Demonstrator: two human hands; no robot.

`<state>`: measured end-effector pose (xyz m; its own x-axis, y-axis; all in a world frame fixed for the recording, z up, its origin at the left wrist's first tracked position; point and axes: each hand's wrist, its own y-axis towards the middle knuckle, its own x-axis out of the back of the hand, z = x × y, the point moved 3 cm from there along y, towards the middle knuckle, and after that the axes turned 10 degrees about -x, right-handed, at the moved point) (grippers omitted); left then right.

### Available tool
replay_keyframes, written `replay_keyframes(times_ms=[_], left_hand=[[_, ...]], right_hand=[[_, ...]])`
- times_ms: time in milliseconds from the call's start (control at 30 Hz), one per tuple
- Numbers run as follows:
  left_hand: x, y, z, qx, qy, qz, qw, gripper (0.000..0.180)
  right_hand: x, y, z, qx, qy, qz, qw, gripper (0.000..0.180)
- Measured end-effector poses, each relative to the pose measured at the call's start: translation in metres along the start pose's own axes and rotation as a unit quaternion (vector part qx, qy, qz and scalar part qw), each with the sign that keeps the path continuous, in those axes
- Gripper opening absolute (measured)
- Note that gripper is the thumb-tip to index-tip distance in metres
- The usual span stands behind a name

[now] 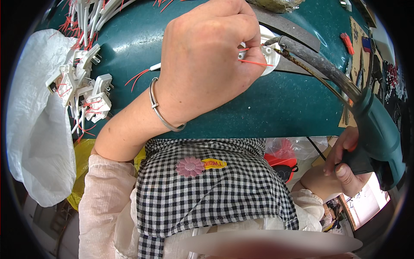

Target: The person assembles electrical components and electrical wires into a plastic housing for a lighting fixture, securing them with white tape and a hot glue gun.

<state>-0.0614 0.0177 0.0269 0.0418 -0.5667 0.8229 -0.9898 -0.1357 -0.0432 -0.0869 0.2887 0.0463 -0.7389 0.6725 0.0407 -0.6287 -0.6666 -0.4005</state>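
While I watch from far, left hand (pixel 207 56) pinches red wire (pixel 254 63), fingers closed, twelve o'clock. White round part (pixel 271 58): one o'clock, beside fingers. Right hand (pixel 347 166), near four o'clock, curled around green soldering gun (pixel 381 138).

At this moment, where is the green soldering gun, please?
The green soldering gun is at the right of the head view, held in the right hand, its tip by the round white part, close to the left hand.
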Motion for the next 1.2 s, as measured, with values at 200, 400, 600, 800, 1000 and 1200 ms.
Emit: replay_keyframes(times_ms=[200, 400, 600, 800, 1000, 1200], left_hand=[[-0.001, -0.02, 0.017, -0.266, 0.019, -0.214, 0.94, 0.014], [-0.026, -0.004, 0.04, -0.495, -0.049, -0.469, 0.73, 0.014], [-0.006, -0.019, 0.021, -0.244, -0.014, -0.2, 0.949, 0.015], [-0.029, -0.002, 0.041, -0.5, -0.039, -0.468, 0.728, 0.015], [0.0, -0.021, 0.022, -0.244, -0.037, -0.21, 0.946, 0.015], [-0.018, -0.025, 0.034, -0.245, -0.089, -0.292, 0.92, 0.014]], right_hand=[[-0.005, 0.004, 0.016, -0.072, -0.014, 0.02, 0.997, 0.05], [-0.008, 0.007, 0.013, -0.011, 0.039, -0.007, 0.999, 0.073], [0.0, 0.005, 0.008, 0.033, 0.046, -0.021, 0.998, 0.071], [-0.007, 0.005, 0.01, 0.002, 0.053, -0.021, 0.998, 0.075], [-0.019, 0.022, -0.009, 0.126, 0.126, -0.058, 0.982, 0.081], [-0.078, 0.073, -0.018, 0.2, 0.063, -0.246, 0.946, 0.075]])
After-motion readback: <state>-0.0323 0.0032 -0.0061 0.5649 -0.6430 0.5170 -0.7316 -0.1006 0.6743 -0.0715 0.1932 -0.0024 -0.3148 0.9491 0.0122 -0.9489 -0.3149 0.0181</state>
